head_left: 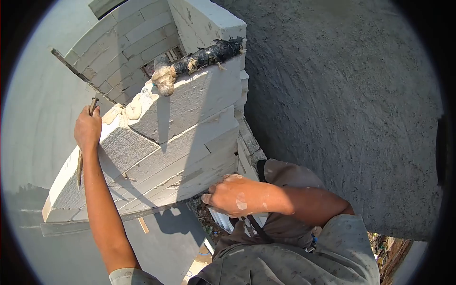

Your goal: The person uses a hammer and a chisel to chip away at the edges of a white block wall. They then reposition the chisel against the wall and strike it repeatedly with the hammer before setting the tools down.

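Observation:
My left hand [88, 128] is closed round a long metal chisel [79, 173]. The chisel's flat-headed end sticks up above the fist and its narrow tip points down along the forearm. This hand is beside the top edge of a white block wall [183, 102], near lumps of pale mortar [134, 109]. A pipe [209, 56] wrapped in black plastic lies across the wall top, its mortar-smeared elbow [164, 81] overhanging the near face. My right hand [237, 195] is closed in front of my body, with pale dust on it; what its curled fingers hold, if anything, is hidden.
A rough grey rendered wall [342, 104] rises on the right, close to my bent knee [294, 173]. Another block wall [135, 40] stands behind the pipe. A dark strap [259, 230] hangs by my waist. Debris lies below, beside a grey surface [161, 242].

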Available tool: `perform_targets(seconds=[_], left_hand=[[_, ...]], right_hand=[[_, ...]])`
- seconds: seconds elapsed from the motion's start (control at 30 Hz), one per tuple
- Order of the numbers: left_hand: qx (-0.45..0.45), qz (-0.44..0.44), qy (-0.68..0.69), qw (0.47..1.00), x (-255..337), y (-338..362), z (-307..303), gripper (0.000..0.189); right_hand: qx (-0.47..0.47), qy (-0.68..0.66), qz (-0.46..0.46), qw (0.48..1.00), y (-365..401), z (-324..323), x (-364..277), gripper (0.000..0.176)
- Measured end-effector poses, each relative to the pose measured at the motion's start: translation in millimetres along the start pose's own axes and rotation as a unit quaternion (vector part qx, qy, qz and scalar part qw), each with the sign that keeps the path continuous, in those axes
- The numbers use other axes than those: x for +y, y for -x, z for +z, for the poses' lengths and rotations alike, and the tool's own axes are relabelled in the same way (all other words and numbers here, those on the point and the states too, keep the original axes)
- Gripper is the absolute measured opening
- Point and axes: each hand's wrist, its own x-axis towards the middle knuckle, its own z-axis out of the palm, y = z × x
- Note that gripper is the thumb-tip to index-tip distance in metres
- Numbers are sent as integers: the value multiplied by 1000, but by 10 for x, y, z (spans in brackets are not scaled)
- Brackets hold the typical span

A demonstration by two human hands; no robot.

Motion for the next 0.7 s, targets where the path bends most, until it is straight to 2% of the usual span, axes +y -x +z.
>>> perform_targets(seconds=[0.07, 0.13, 0.2, 0.27, 0.33, 0.37, 0.4, 0.43, 0.5, 0.63, 0.7], left_hand=[[-15, -10, 10, 1000, 60, 42, -83, 39], [-3, -14, 16, 1000, 23, 23, -42, 38], [13, -11, 18, 1000, -14, 23, -33, 39], [-5, -15, 22, 1000, 64, 86, -122, 39], [11, -13, 24, 1000, 25, 65, -66, 37], [19, -12, 21, 1000, -11, 39, -21, 36], [30, -11, 19, 999, -15, 21, 18, 35], [-1, -15, 14, 1000, 56, 65, -94, 36], [16, -5, 11, 1000, 34, 52, -68, 36], [0, 4, 4, 1000, 41, 39, -49, 35], [7, 5, 6, 1000, 26, 26, -23, 35]], right_hand=[[89, -10, -14, 996, -14, -296, 47, 22], [233, 2, -57, 971, -52, -686, 122, 33], [364, 61, -59, 928, -235, -1113, 240, 37], [465, 219, -76, 855, -515, -1536, 426, 40], [453, 422, -19, 785, -765, -1739, 875, 50], [311, 353, 97, 877, -835, -1866, 902, 51], [157, 266, 208, 928, -893, -1986, 871, 52], [141, 248, 200, 937, -917, -2041, 857, 50], [113, 211, 183, 954, -931, -2089, 863, 47], [177, 322, 101, 925, -885, -1984, 984, 41], [249, 291, 82, 920, -737, -1917, 1042, 42]])
